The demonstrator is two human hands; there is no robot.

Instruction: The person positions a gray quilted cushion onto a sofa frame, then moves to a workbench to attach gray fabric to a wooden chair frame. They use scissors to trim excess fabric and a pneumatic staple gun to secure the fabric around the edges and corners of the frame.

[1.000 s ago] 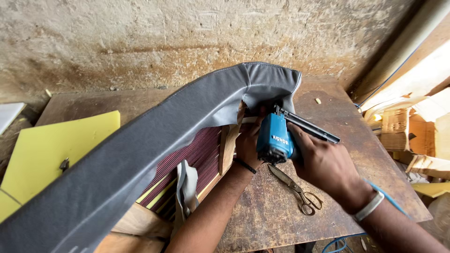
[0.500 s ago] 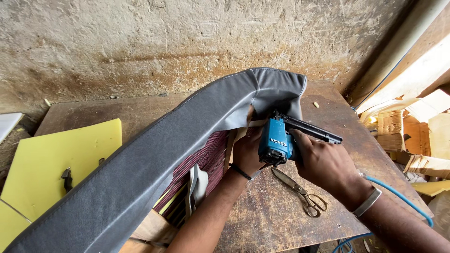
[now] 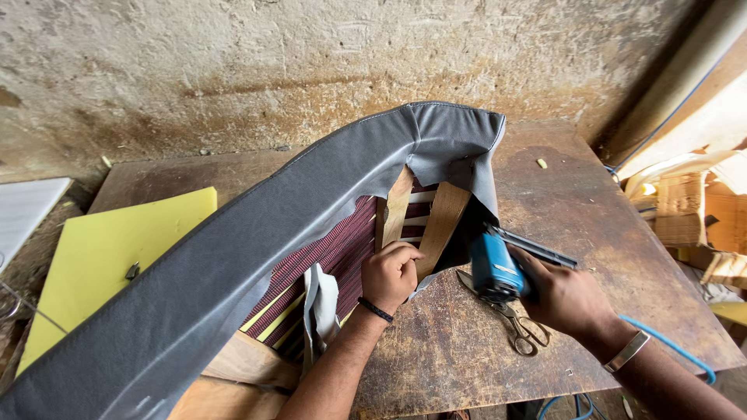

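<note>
Lowered from the grey vinyl cover (image 3: 257,233), the blue staple gun (image 3: 498,271) is gripped by the right hand (image 3: 564,299) above the scissors (image 3: 520,327). Wooden slat (image 3: 442,225) is pinched by the clenched left hand (image 3: 391,274); rough tabletop (image 3: 607,233) lies open rightward.

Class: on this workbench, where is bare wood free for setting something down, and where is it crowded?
Free: tabletop right of the grey upholstered frame, and behind it toward the wall. Crowded: around the scissors, blue staple gun and both hands; yellow foam covers the left.

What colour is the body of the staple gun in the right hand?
Blue, with a black nose: handheld staple gun, clearest in the head view.
</note>
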